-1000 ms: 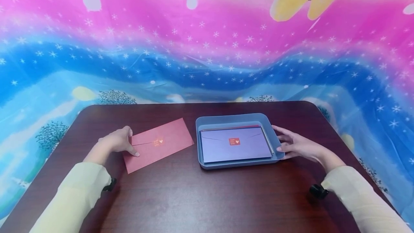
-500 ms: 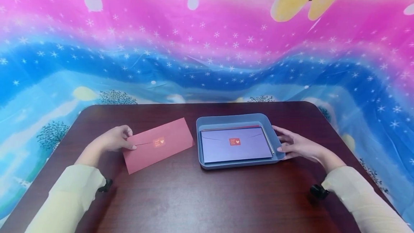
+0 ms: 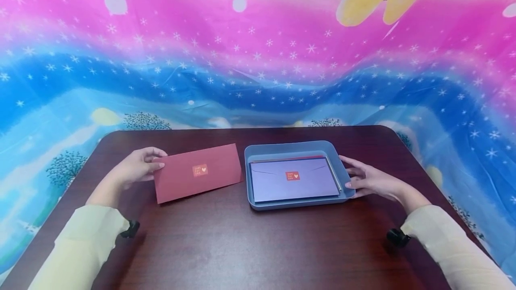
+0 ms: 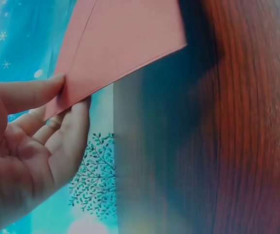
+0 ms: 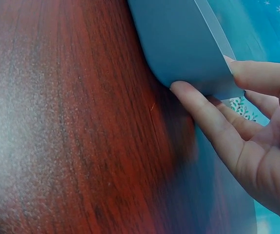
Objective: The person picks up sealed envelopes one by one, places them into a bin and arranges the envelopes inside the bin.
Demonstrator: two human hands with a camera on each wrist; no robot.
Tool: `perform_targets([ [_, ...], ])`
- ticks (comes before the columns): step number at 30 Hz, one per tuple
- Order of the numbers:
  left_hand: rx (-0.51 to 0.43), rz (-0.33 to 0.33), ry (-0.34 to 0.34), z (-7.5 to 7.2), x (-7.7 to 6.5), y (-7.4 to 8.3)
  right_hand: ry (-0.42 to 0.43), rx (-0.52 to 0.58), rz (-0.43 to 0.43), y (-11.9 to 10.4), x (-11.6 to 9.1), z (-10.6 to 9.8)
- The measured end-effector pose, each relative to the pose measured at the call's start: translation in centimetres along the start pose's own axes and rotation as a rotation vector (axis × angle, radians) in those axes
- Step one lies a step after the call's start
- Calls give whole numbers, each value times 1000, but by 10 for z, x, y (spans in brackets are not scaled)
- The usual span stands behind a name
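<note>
My left hand pinches a red envelope at its left end, thumb on the front and fingers behind. The envelope is tilted up toward the camera, with a square "Just for you" heart sticker in its middle. In the left wrist view, the envelope stands off the table, its corner between thumb and fingers. To the right sits a blue-grey tray holding a lilac envelope with a similar sticker. My right hand holds the tray's right side, thumb at the rim and fingers against the outer wall.
Under the lilac envelope, edges of other envelopes show, one of them red. A thin silvery strip lies along the tray's right inside. The dark wooden table ends at a printed cloth backdrop. A black strap piece sits by the right cuff.
The red envelope's left end has risen and the envelope has turned more upright, with my left hand moving slightly back and left. The right hand and tray have stayed put.
</note>
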State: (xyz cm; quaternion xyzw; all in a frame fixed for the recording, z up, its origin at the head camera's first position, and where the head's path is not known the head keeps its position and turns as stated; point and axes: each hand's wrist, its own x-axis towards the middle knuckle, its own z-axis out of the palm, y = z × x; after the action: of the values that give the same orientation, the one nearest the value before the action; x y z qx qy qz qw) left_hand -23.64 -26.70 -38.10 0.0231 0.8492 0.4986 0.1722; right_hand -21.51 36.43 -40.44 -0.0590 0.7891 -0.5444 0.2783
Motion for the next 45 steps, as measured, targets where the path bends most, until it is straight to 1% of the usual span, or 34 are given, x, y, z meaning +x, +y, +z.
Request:
perform_targets([
  [6,-111,37,19,-2,-1,-1,2,-1,3,0,0,0],
  [9,-173,63,44,-3,0,-2,1,1,4,1,0,0],
  [16,-407,118,111,-4,0,-5,-9,5,-6,2,1,-1],
  [18,-462,119,129,-4,-1,-4,-15,3,-9,2,1,-1],
  [22,-533,101,166,-6,-2,0,-20,3,-13,2,1,-1],
  [26,-627,98,178,-6,-2,2,-24,1,-18,3,2,-2],
  [29,-700,97,168,-3,-1,4,-28,-3,-23,3,1,-2],
  [32,-725,106,175,1,0,7,-29,0,-22,2,1,-2],
  [38,-706,125,180,15,4,19,-30,8,-19,2,1,-2],
  [40,-705,128,168,21,5,24,-31,11,-21,2,1,-2],
  [45,-763,140,128,38,8,42,-27,15,-21,2,2,-2],
])
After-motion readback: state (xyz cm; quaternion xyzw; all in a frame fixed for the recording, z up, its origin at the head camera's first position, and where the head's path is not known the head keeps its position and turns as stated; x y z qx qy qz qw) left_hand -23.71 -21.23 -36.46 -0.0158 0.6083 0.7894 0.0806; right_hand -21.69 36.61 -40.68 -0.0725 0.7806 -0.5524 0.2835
